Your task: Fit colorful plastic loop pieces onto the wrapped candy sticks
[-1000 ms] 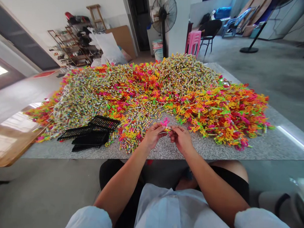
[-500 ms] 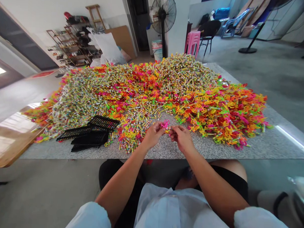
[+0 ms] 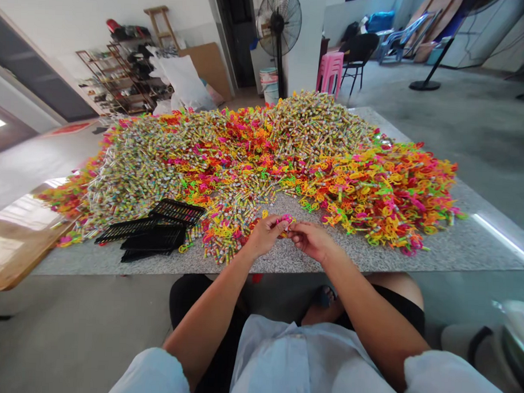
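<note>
Near the table's front edge, my left hand (image 3: pixel 264 234) is closed with a small bright pink plastic piece (image 3: pixel 286 219) between thumb and fingers. The piece has looped shapes; its lower part is hidden by the fingers. My right hand (image 3: pixel 314 239) meets it from the right, thumb and fingertips pinched together against the pink piece. What those fingertips hold is too small to make out. Just left of my hands lies a heap of small printed tubes (image 3: pixel 226 241), mixed with coloured plastic pieces. To the right spreads a pile of yellow, orange, pink and green looped plastic pieces (image 3: pixel 386 195).
Several black slotted trays (image 3: pixel 155 238) lie stacked askew on the speckled stone table (image 3: pixel 440 248) at the left. A large mound of printed tubes (image 3: pixel 142 169) covers the back. Beyond stand a fan (image 3: pixel 277 25), pink stools (image 3: pixel 330 70) and a wooden table (image 3: pixel 32 257) at the left.
My hands have come closer together at the pink piece. The right hand has shifted slightly left and turned flatter, its fingertips now against the piece. The piles look unchanged.
</note>
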The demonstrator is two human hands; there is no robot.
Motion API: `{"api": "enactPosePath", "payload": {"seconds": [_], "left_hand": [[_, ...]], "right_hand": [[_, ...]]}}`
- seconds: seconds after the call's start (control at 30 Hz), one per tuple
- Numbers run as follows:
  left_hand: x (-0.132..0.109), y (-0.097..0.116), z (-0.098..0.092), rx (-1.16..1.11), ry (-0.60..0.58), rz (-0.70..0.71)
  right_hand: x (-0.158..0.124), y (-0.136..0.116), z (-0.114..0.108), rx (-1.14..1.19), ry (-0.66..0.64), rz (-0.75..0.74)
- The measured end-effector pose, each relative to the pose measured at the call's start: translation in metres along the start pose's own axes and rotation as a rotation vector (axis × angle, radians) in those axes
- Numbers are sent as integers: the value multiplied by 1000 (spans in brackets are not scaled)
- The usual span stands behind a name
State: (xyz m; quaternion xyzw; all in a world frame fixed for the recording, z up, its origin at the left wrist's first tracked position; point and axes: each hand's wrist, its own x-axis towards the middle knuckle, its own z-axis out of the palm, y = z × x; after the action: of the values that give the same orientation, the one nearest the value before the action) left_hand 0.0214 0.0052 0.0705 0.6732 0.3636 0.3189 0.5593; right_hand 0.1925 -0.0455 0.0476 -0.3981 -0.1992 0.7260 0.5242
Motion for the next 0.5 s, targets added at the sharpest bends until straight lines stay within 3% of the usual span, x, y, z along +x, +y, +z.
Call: {"api": "enactPosePath", "payload": {"seconds": [0.13, 0.27, 0.33, 0.4, 0.47, 0.5], "left_hand": [[-2, -3, 4, 54, 25, 41], [2, -22, 1, 131, 113, 82], [5, -36, -3, 150, 161, 100], [8, -51, -4, 226, 155, 153], [11, -62, -1, 378, 73, 225], [12, -66, 3, 462, 27, 254]], "right_hand": [[0, 11, 1, 10, 16, -85], [3, 3, -4, -271, 188, -302], [7, -21, -12, -397, 297, -427], [12, -57, -22, -359, 417, -598], [20, -94, -31, -209, 501, -839], [26, -110, -34, -170, 480, -882]]}}
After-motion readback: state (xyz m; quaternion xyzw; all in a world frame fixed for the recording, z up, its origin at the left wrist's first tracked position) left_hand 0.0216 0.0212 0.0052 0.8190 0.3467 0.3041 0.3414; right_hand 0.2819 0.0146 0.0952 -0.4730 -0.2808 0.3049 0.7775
